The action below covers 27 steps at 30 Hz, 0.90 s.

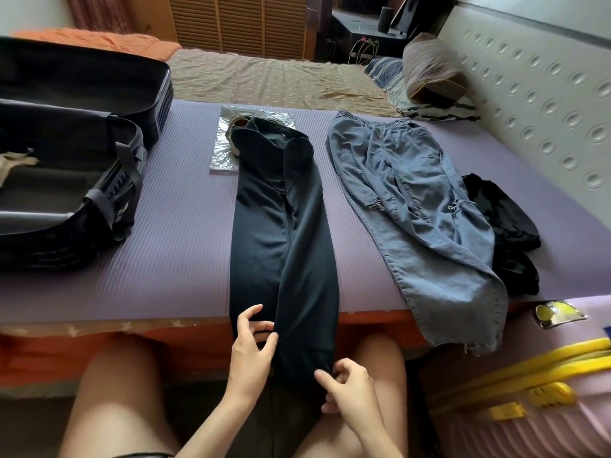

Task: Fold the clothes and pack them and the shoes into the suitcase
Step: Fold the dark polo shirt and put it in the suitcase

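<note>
Black garment (284,226) overhangs mat (185,226) edge; left grip (253,342), right grip (347,385) pinch hem.

Your dark trousers (284,226) lie folded lengthwise down the middle of the purple mat (185,226), hems hanging over the near edge, waist end partly covering the shoes (236,122). Faded ripped jeans (413,206) are spread flat just to the right, with a crumpled black garment (506,219) touching their far side. The black suitcase (66,180) lies open on the left.
</note>
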Each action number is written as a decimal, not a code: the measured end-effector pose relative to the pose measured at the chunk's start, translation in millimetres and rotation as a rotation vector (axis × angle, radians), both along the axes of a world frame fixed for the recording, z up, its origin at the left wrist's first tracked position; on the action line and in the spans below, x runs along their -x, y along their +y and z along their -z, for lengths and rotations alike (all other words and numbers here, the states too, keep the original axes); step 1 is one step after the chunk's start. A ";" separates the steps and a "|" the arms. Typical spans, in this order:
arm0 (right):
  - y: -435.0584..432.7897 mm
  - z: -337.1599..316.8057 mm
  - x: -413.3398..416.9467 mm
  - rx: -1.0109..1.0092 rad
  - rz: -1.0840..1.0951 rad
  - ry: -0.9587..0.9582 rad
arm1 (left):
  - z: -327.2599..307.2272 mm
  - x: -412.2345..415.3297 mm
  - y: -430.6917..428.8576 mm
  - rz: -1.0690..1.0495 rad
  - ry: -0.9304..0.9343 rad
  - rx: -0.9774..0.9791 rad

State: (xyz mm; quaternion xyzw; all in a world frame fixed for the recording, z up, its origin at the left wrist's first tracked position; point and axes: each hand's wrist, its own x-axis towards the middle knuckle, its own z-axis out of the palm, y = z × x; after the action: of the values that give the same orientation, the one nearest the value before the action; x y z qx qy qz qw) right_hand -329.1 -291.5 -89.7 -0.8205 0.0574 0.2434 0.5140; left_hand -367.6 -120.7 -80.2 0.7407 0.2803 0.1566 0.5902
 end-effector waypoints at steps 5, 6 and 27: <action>-4.4 -3.5 -0.5 0.186 -0.066 -0.010 | 0.0 -1.4 3.1 0.008 -0.007 0.008; -4.0 -5.2 -4.4 0.213 -0.054 -0.105 | 0.3 -1.6 3.7 0.012 -0.011 0.001; 112.2 -96.5 -166.9 0.281 -0.215 -0.613 | -42.7 -58.9 20.3 -0.012 0.026 -0.282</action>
State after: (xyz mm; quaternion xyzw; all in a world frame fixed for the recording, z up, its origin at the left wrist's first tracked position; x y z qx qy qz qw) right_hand -162.2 -179.3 6.8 -0.9194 -0.1534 0.0282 0.3610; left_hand -308.6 -100.4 -37.5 0.8167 0.2674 0.1882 0.4756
